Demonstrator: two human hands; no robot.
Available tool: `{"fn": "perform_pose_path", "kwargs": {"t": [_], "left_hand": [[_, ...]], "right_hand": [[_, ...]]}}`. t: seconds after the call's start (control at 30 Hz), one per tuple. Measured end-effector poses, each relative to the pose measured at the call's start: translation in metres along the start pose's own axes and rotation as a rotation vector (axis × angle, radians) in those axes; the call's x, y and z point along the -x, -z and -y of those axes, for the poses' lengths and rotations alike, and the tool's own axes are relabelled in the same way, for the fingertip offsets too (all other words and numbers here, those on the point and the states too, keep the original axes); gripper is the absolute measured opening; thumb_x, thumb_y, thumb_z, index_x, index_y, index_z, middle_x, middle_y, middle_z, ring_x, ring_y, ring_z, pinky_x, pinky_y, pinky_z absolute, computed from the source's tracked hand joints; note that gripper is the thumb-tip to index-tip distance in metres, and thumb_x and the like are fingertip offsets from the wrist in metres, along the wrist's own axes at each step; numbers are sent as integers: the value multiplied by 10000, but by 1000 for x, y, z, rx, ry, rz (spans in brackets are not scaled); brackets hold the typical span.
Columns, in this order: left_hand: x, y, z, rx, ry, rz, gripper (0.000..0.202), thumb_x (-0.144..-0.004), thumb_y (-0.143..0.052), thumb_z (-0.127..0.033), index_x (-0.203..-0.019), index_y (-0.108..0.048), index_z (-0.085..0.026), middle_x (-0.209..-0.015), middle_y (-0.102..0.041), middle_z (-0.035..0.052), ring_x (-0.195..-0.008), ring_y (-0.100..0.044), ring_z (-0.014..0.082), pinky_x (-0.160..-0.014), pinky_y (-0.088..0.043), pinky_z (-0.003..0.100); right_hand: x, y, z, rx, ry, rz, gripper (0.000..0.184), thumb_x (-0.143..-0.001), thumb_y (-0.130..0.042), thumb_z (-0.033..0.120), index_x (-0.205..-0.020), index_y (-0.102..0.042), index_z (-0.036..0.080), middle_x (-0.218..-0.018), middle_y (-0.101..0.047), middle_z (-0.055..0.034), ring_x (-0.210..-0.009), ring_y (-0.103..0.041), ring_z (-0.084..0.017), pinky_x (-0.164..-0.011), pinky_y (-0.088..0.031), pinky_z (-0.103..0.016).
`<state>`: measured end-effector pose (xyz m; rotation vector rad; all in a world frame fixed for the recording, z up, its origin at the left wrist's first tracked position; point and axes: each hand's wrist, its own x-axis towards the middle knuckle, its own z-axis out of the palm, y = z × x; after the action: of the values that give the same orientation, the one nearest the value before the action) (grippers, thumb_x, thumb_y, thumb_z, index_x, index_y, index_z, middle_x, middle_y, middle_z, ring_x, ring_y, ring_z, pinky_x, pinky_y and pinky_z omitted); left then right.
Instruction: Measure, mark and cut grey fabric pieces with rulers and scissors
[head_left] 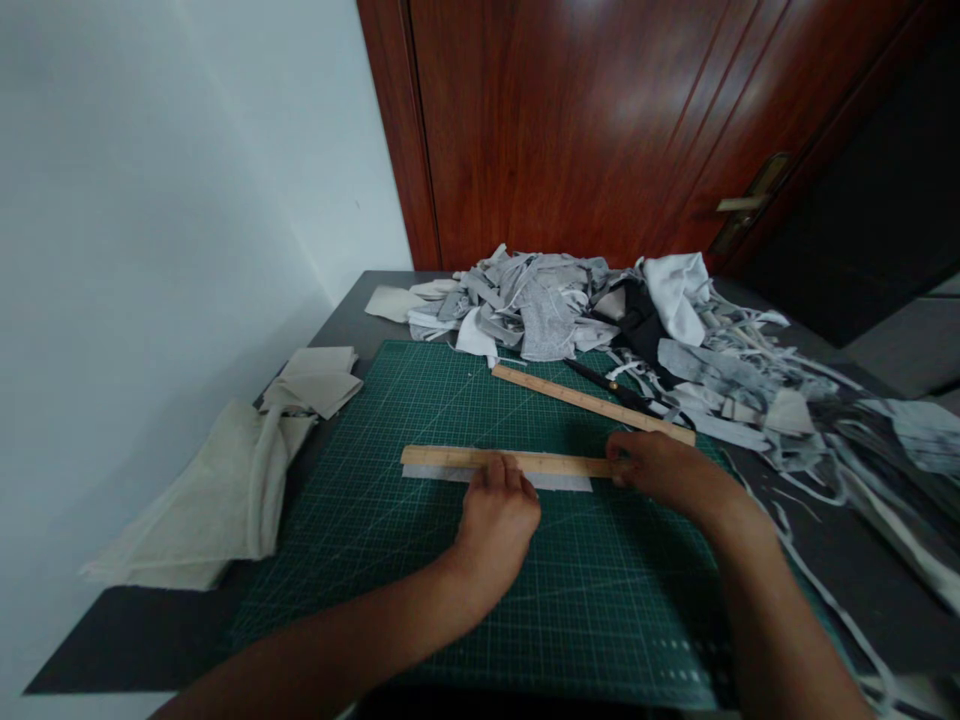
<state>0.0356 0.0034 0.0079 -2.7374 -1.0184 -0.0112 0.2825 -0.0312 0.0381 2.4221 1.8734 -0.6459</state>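
A wooden ruler [442, 456] lies crosswise on a light grey strip of cloth [561, 482], whose lower edge shows beneath it. Both rest on a green gridded cutting mat [420, 400]. With bent fingers held together, my left hand [501, 505] presses on the middle of the ruler. My right hand [656, 465] has its thumb and fingers closed round the ruler's right end. Farther back, a second wooden ruler [592, 402] lies at a slant, and black-handled scissors [619, 390] lie just behind it, partly covered by scraps.
A heap of grey and white cloth scraps [547, 310] covers the back of the dark table [150, 630], with more strips [787, 400] along the right side. Folded cream cloth [217, 490] lies at the left near a white wall. Behind stands a red-brown door [570, 130].
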Motion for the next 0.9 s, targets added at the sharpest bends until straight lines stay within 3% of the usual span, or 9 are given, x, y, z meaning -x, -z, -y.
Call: {"fn": "perform_pose_path", "kwargs": {"t": [0.13, 0.73, 0.9], "left_hand": [[0, -1, 1, -12, -6, 30, 276, -958, -577, -86, -1149, -775, -55, -1315, -705, 243, -1224, -683, 374, -892, -631, 451], [4, 1, -3, 39, -6, 57, 319, -924, -650, -126, -1212, -746, -30, -1346, -665, 303, -1251, -655, 419, -892, -622, 523], [5, 3, -2, 63, -19, 66, 337, -910, -675, -148, -1222, -742, -39, -1377, -649, 298, -1296, -626, 417, -972, -587, 544]], "right_hand": [[-1, -1, -1, -1, -4, 1, 171, -841, -638, 170, -965, -733, 241, -915, -730, -56, -897, -670, -251, -654, -348, -293], [-9, -19, -22, -62, 55, -49, 143, -817, -647, 221, -934, -723, 253, -762, -696, -27, -743, -663, -233, -609, -355, -289], [-13, -23, -27, -67, 49, -31, 150, -819, -642, 233, -941, -721, 264, -785, -712, -24, -769, -687, -242, -631, -389, -293]]}}
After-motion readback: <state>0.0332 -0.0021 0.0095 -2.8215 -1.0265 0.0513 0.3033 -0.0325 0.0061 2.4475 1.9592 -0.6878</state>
